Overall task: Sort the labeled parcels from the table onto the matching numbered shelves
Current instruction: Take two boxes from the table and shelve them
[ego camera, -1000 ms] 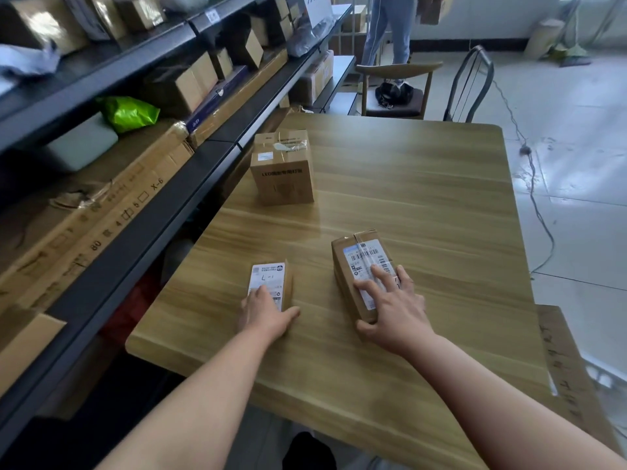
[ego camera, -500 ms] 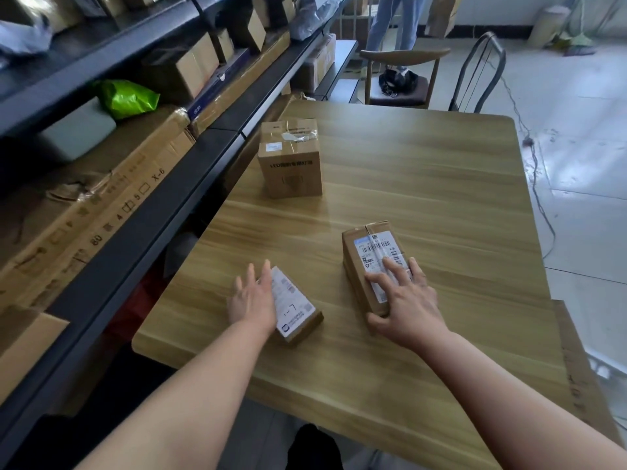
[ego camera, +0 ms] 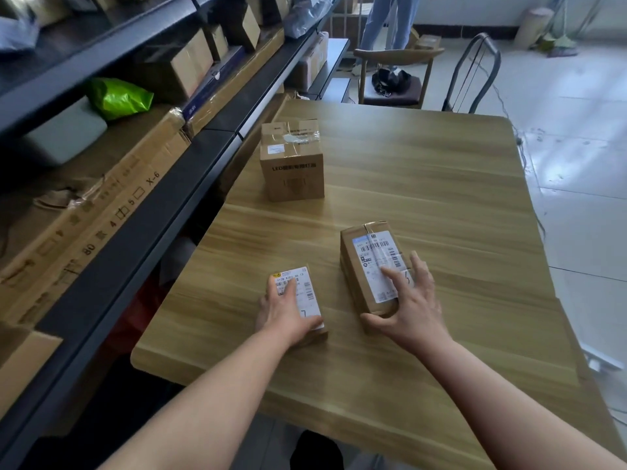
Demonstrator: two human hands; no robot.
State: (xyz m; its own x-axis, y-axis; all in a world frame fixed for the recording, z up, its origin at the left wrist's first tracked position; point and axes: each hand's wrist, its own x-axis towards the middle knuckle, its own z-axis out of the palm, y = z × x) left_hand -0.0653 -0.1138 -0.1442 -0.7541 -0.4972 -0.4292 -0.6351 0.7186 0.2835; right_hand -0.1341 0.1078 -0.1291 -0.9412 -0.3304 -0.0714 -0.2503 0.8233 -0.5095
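The left hand (ego camera: 285,312) lies flat on the small parcel (ego camera: 300,300), fingers together over its label, thumb along the near edge. The right hand (ego camera: 409,305) rests on the mid-sized parcel (ego camera: 371,266), fingers spread across the label and thumb hooked under the near corner; neither parcel looks lifted. A third, taller box (ego camera: 291,164) stands well apart, near the shelves (ego camera: 142,232) that run along the left of the table (ego camera: 441,198). All three parcels lie on the table, so the sorting seems barely begun.
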